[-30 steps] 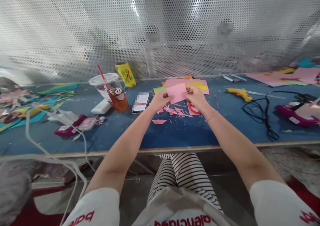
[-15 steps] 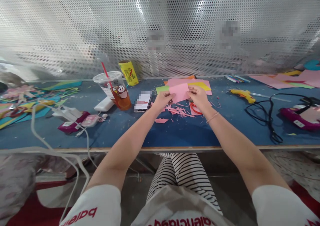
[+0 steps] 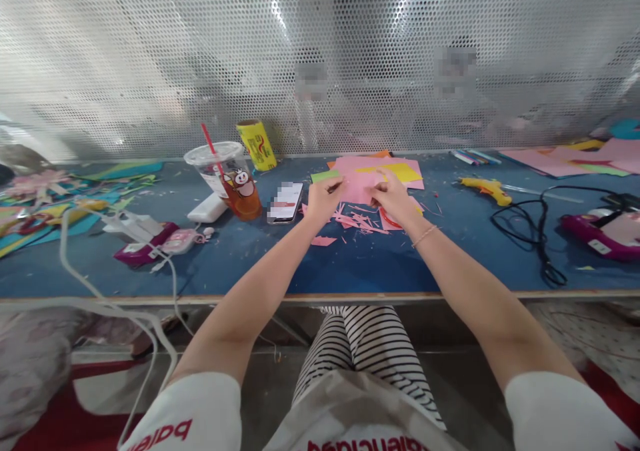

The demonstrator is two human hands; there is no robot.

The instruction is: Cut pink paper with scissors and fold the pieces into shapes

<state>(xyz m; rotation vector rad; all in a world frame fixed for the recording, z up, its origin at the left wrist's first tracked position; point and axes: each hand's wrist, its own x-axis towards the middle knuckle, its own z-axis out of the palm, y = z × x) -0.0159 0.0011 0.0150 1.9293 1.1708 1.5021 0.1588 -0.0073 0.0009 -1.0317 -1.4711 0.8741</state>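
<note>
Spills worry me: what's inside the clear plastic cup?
The plastic cup holds amber drink low down, with a red straw slanting in. A printed cartoon covers part of the inside; the straw's lower end cannot be made out.

And there, the pale pink paper square [image 3: 357,190] uncovers the nine-o'clock end of the bright yellow paper sheet [image 3: 407,170]!

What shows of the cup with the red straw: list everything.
The cup is clear and plastic-looking, wider at the top, with what seems a clear lid and a red straw. A white cartoon figure is printed on its side; amber liquid fills the lower part. It stands, leaning in this view, on the blue tabletop between the phone and a white block, which it may touch.
</note>
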